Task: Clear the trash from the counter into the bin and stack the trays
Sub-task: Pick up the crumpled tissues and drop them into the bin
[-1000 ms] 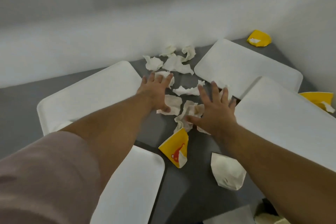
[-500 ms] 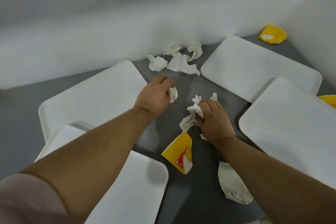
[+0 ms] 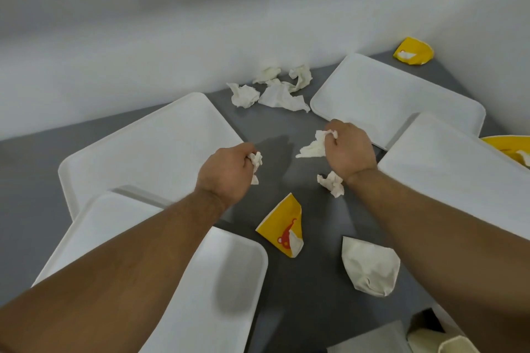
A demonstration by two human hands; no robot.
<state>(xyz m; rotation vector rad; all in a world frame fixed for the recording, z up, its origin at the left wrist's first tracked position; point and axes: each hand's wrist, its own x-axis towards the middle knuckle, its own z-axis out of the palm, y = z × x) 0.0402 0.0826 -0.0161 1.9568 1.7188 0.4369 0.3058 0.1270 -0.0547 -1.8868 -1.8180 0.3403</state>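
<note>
Left hand (image 3: 229, 172) is clenching round a crumpled white napkin (image 3: 256, 162) above the grey counter (image 3: 286, 129). I'm seeing the right hand (image 3: 350, 152) pinching a second napkin (image 3: 314, 145), with a loose tissue scrap (image 3: 332, 185) lying just under its wrist. The smooth white trays are lying flat: the near left tray (image 3: 229, 281) is overlapping the far left tray (image 3: 149, 146), and the near right tray (image 3: 459, 166) is overlapping the far right tray (image 3: 387, 94). A flattened yellow wrapper (image 3: 282, 226) is lying between the forearms, long axis pointing away from me. Crumpled napkins (image 3: 272, 92) are sitting by the wall.
</note>
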